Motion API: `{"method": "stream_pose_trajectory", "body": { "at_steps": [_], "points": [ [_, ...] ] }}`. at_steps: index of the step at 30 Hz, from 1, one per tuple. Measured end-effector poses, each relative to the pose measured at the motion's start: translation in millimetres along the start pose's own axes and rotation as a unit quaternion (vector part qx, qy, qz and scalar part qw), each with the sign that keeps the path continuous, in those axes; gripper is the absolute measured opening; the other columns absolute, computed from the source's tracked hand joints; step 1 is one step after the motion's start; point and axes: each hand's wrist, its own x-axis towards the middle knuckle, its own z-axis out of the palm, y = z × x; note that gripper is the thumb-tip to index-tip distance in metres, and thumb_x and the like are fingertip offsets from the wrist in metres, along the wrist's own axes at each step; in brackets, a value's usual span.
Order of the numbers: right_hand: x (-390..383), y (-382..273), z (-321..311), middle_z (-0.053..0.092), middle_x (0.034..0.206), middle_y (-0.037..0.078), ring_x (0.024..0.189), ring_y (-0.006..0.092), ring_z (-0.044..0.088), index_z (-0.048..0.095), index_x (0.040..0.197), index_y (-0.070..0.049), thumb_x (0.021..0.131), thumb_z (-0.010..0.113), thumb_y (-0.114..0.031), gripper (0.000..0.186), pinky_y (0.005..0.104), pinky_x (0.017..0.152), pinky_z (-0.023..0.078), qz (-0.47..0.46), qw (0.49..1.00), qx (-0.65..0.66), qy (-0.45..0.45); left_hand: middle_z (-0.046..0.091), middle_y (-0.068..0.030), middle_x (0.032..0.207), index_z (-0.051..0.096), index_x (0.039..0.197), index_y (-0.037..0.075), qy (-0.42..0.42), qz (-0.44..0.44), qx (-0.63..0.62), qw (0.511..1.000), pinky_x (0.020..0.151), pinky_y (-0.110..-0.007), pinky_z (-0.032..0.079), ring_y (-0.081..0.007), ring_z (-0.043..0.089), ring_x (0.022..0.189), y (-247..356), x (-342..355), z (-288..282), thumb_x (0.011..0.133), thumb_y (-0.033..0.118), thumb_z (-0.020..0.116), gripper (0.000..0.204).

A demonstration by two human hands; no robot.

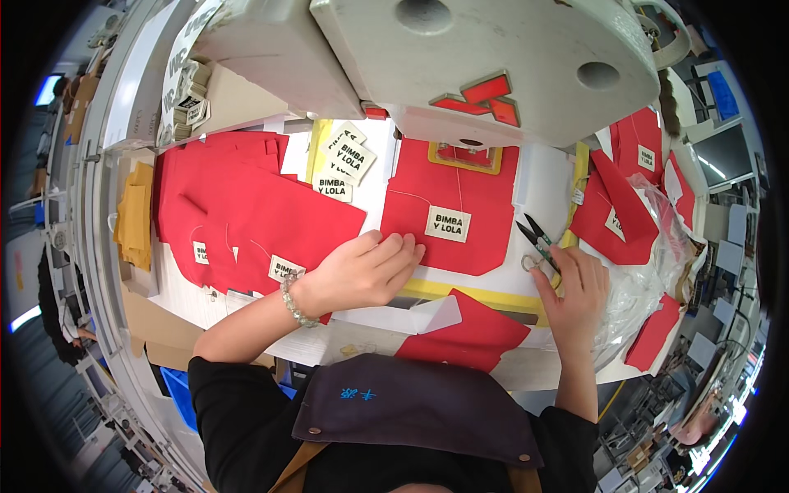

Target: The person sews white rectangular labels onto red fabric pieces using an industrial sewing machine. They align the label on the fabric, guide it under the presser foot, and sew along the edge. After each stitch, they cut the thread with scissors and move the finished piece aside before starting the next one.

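Note:
A red fabric piece point(485, 248) with a white label point(448, 223) lies under the head of a large pale grey machine point(526, 49), which looks like a sewing machine. Loose threads trail from the label across the fabric. My left hand point(362, 271) has its fingers drawn together at the fabric's lower left edge; what they pinch, if anything, is hidden. To the right of the fabric, my right hand point(578, 289) grips small black scissors point(538, 238), their blades apart and pointing up and left toward the piece.
Left lies a stack of red pieces point(238, 189), some labelled. Loose white labels point(349, 160) sit beside it. Yellow pieces point(134, 214) fill a box at far left. Labelled red pieces point(612, 214) and clear plastic point(637, 296) lie right. Another red piece point(468, 333) hangs at the front edge.

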Motion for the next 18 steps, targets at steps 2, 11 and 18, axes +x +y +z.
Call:
{"method": "stream_pose_trajectory", "body": {
  "at_steps": [2,11,18],
  "points": [
    [1.7,0.1,1.6,0.061,0.096,0.006,0.085,0.0255,0.058,0.063,0.106,-0.004,0.076,0.077,-0.020,0.037,0.0373,0.073,0.042,0.031,0.999,-0.002,-0.010,0.063,-0.0068,0.100,0.067,0.107,0.000,-0.013,-0.016,0.009,1.000,0.068,-0.028,0.045,-0.0153,0.057,0.086,-3.2,-2.0,-6.0,0.074,0.009,0.063,0.035],
    [-10.3,12.3,15.7,0.060,0.087,0.012,0.079,0.0311,0.057,0.057,0.099,-0.004,0.082,0.067,-0.007,0.019,0.0409,0.070,0.044,0.106,0.987,0.101,-0.069,0.060,-0.0041,0.101,0.068,0.108,0.004,0.008,-0.081,-0.041,0.996,0.062,-0.028,0.040,-0.0135,0.052,0.075,-10.0,-9.2,-5.4,0.070,0.008,0.064,0.039],
    [-1.4,12.7,-4.9,0.059,0.082,0.012,0.070,0.0253,0.057,0.051,0.110,0.001,0.097,0.053,-0.012,0.018,0.0323,0.065,0.044,0.275,0.925,0.261,-0.016,0.063,-0.0043,0.100,0.070,0.106,0.005,0.015,-0.110,-0.082,0.990,0.058,-0.027,0.040,-0.0136,0.054,0.069,-14.5,-7.9,-4.9,0.071,0.007,0.064,0.036]
  ]
}}
